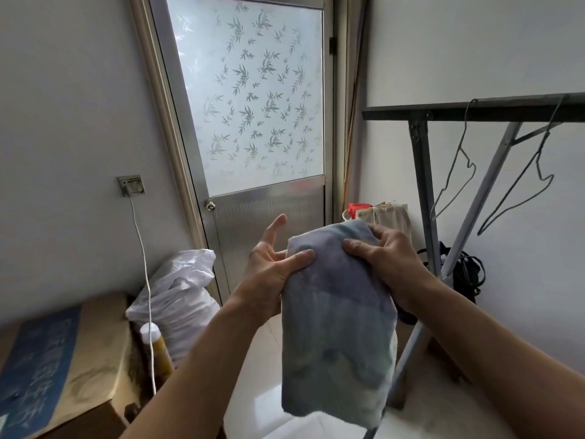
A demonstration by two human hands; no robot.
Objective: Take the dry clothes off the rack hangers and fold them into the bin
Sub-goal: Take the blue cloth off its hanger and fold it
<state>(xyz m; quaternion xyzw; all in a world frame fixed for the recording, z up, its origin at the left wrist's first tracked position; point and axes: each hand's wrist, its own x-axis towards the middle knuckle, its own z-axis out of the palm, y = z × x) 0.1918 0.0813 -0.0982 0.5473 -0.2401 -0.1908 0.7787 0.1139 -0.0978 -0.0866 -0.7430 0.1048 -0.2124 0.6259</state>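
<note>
We hold the blue garment [338,312], folded into a long panel, in mid-air in front of us, beside the rack [474,110]. Our right hand [389,264] clamps its upper right edge; our left hand [269,274] pinches the left edge under the thumb, the other fingers splayed loose. We judge that light pinch the weak point: if it slips, the fold could fall open. No bin shows here. Two wire hangers [456,172] hang bare. The cardboard box [60,369] carries blue lettering, too blurred to read.
</note>
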